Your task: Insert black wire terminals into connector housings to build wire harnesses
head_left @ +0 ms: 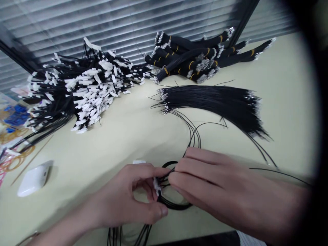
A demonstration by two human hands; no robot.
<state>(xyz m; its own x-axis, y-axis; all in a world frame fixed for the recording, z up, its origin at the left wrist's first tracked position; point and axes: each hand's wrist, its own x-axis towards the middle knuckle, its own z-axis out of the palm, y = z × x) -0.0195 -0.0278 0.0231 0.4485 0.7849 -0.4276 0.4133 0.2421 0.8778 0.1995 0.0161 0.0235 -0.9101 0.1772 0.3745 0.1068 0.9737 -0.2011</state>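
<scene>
My left hand (pixel 125 196) is closed round a small white connector housing (pixel 156 185), gripping it between thumb and fingers. Thin black wires (pixel 178 206) run out of this housing and curve in a loop beneath my right hand. Pressed together, the fingers of my right hand (pixel 215 181) pinch black wires just to the right of the housing; their tips are partly hidden. More wires trail up from there toward a loose bundle of black wires (pixel 210 99) with silvery terminals at its ends. Other black strands hang below my left hand.
A heap of black cables with white connectors (pixel 94 82) lies at the back left. Banded black wire bundles (pixel 189 56) are stacked by the window blinds (pixel 123 24). At left are a white earbud case (pixel 34 179), rubber bands (pixel 24 153) and blue pieces (pixel 16 116).
</scene>
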